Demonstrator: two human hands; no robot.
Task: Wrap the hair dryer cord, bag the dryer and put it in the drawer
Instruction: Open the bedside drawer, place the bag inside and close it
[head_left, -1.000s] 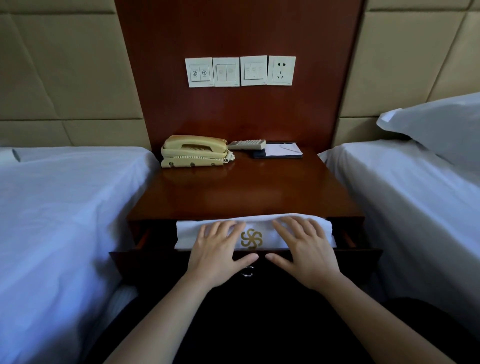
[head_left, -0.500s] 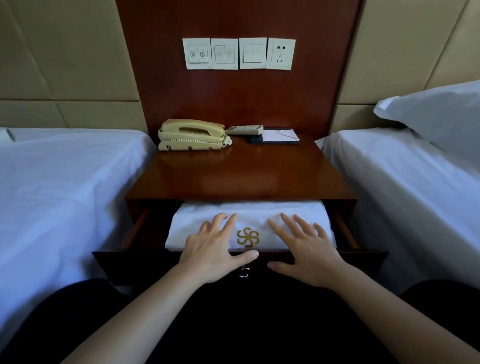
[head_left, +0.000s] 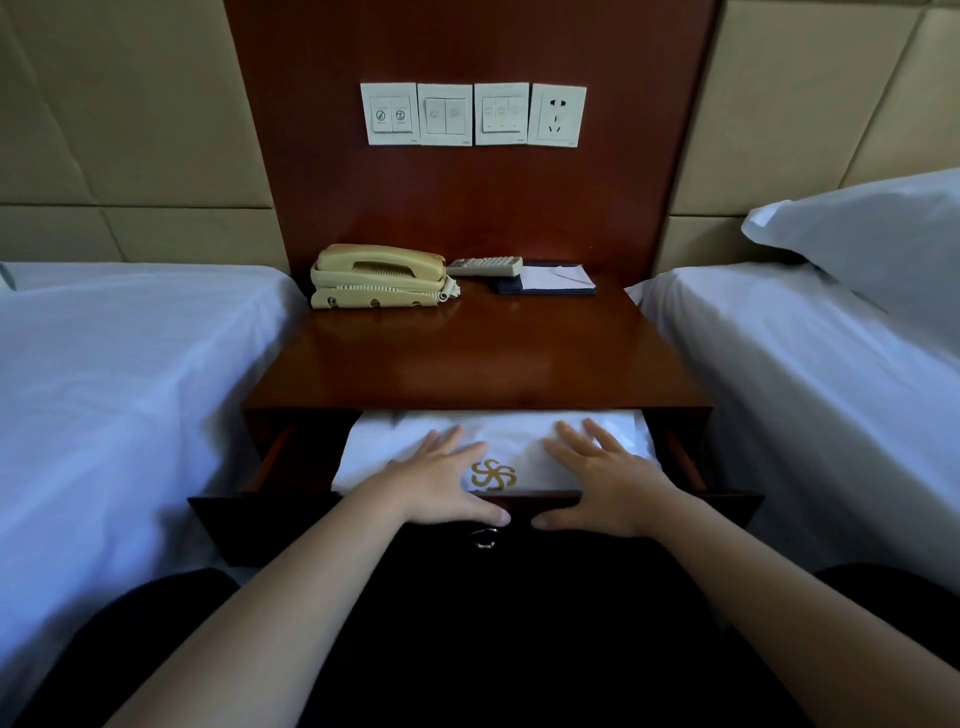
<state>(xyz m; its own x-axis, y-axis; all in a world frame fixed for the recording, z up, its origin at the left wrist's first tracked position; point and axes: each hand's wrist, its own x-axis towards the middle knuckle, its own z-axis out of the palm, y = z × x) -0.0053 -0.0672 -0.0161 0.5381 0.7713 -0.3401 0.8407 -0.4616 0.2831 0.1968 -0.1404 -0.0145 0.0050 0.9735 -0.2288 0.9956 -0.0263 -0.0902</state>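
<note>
We pressed both hands flat on the bag (head_left: 524, 447), a white cloth pouch with a gold pinwheel logo, lying in the open drawer (head_left: 260, 512) at lower centre of the frame. Our left hand (head_left: 441, 483) and right hand (head_left: 605, 480) had fingers spread, gripping nothing. The bag looked soft and light over a hard lump; we judged it best held by that bulk.

Wooden nightstand (head_left: 467, 358) between white beds (head_left: 130, 364)
</note>
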